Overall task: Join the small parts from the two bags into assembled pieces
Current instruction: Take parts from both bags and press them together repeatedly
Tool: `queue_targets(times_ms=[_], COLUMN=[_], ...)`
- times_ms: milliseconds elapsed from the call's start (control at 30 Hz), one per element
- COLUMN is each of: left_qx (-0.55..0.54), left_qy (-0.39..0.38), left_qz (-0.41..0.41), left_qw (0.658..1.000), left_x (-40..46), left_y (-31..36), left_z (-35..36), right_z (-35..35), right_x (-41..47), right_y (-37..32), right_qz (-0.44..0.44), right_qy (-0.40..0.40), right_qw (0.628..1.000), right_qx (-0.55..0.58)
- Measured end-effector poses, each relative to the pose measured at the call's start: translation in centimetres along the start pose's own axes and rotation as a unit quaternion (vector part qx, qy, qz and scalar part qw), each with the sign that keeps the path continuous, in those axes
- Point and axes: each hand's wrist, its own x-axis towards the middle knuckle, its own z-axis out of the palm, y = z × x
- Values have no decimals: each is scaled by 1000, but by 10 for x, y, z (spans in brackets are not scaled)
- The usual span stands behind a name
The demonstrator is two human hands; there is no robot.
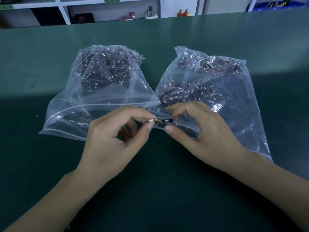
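Head view looks down on a green bench [158, 190] where two clear plastic bags lie side by side, their mouths toward the near edge. Both the left bag [103, 91] and the right bag [217, 91] are heaped with small dark parts that trail thin wires and tiny white connectors, too many and too small to count.

Between the bag mouths, the left hand [113, 141] has its grip narrowed to a pinch of thumb and forefinger on a white connector [150, 120] at the end of a short orange wire. The right hand [197, 131] pinches a small dark part [164, 122] between thumb and curled fingers, just beside that connector. Whether the connector is already seated in the dark part cannot be told; the two ends sit very close together.

No finished pieces lie out on the bench, and no separate pile of joined ones shows. Judging by the full bags and this single pair in hand, the task looks to be at or near its start, with almost all the joining still left.
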Motion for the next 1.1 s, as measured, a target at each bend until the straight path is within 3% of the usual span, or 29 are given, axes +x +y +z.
queue_targets(times_ms=[167, 467, 1100], left_qx=[-25, -10, 15], left_qy=[-16, -38, -50], left_qz=[-41, -40, -30], left_qw=[999, 998, 998], left_x=[-3, -1, -1], left_y=[2, 3, 4], left_z=[8, 6, 7], right_z=[1, 3, 2], right_x=[1, 1, 0], right_y=[3, 4, 1], right_qz=[-54, -96, -80], right_qy=[22, 42, 34], right_qw=[998, 993, 994], right_qx=[17, 58, 71])
